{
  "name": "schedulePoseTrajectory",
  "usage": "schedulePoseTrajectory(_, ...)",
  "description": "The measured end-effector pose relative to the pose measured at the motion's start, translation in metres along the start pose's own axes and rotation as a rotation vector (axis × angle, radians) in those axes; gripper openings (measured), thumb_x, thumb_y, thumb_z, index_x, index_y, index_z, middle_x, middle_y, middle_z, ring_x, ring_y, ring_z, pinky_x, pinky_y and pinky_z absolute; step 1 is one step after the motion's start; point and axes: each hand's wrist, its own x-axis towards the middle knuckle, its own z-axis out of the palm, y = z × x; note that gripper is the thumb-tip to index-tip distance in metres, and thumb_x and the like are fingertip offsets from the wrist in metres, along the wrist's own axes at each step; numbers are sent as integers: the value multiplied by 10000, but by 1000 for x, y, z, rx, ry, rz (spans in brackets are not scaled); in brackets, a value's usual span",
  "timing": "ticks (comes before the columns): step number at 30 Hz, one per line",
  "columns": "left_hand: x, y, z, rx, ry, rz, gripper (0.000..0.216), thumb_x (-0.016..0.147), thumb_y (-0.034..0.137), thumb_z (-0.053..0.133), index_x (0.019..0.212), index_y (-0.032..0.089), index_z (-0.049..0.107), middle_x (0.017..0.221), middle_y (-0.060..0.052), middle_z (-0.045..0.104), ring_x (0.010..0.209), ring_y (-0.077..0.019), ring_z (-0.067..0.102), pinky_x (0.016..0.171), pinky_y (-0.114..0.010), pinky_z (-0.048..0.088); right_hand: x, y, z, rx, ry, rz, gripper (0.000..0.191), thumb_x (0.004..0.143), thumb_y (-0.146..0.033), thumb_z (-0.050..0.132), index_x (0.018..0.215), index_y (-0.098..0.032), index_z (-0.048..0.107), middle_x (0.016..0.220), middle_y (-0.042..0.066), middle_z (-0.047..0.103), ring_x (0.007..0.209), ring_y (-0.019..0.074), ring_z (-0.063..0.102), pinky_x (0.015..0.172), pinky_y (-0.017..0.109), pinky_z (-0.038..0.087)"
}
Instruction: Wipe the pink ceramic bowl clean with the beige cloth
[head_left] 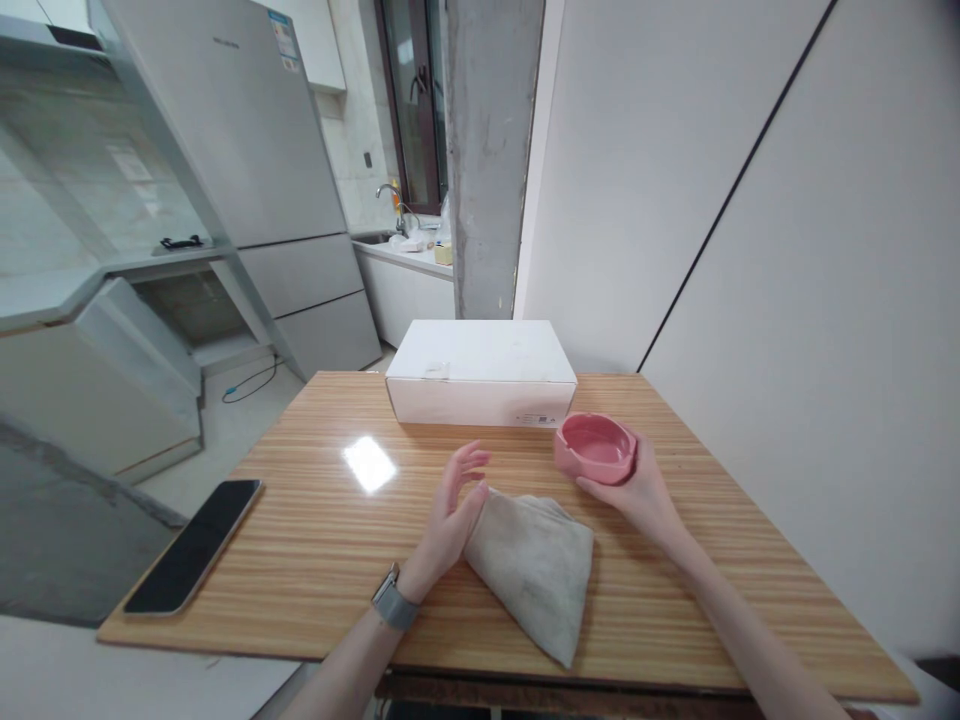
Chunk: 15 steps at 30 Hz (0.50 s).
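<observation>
My right hand (637,495) grips a small pink bowl (596,447) from below and the side, holding it just above the wooden table (315,540), near the white box. My left hand (454,510), with a watch on its wrist, hovers with fingers stretched and apart at the left edge of a folded grey cloth (534,565). The thumb side touches or nearly touches the cloth. The cloth lies flat on the table between my two arms.
A closed white cardboard box (480,375) stands at the table's far edge. A black phone (193,545) lies near the left edge. A white wall runs along the right side. A fridge, counter and sink stand beyond the table on the left.
</observation>
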Motion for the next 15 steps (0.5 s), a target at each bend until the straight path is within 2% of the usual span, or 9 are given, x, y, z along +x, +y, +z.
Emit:
schedulePoseTrajectory(3, 1, -5, -1, 60, 50, 10, 348, 870, 306, 599, 1208, 226, 572, 938, -38, 628, 884, -179, 582, 826, -305, 446, 9, 24, -6, -67, -1, 21, 927, 530, -463, 868, 1290, -194, 411, 1287, 153, 544, 1182, 326, 541, 1018, 498, 425)
schedulePoseTrajectory(5, 3, -8, -2, 75, 60, 8, 357, 862, 309, 609, 1206, 222, 569, 838, -11, 596, 767, -152, 554, 743, -279, 436, 11, 36, -7, -89, 18, 62, 962, 502, -499, 873, 1285, -186, 410, 1271, 161, 554, 1164, 334, 554, 1000, 503, 442)
schedulePoseTrajectory(9, 5, -12, -4, 113, 46, -3, 354, 872, 312, 587, 1213, 219, 565, 747, 19, 557, 678, -131, 520, 653, -254, 407, 12, 50, -7, -120, 54, 109, 999, 472, -535, 877, 1280, -177, 411, 1251, 171, 563, 1136, 342, 573, 966, 501, 472)
schedulePoseTrajectory(15, 6, -9, -5, 162, 82, -23, 291, 863, 325, 570, 1120, 192, 607, 617, 45, 523, 585, -123, 484, 565, -247, 360, 14, 59, -8, -162, 37, 132, 1000, 461, -547, 878, 1264, -179, 408, 1209, 161, 586, 1088, 339, 602, 920, 489, 503)
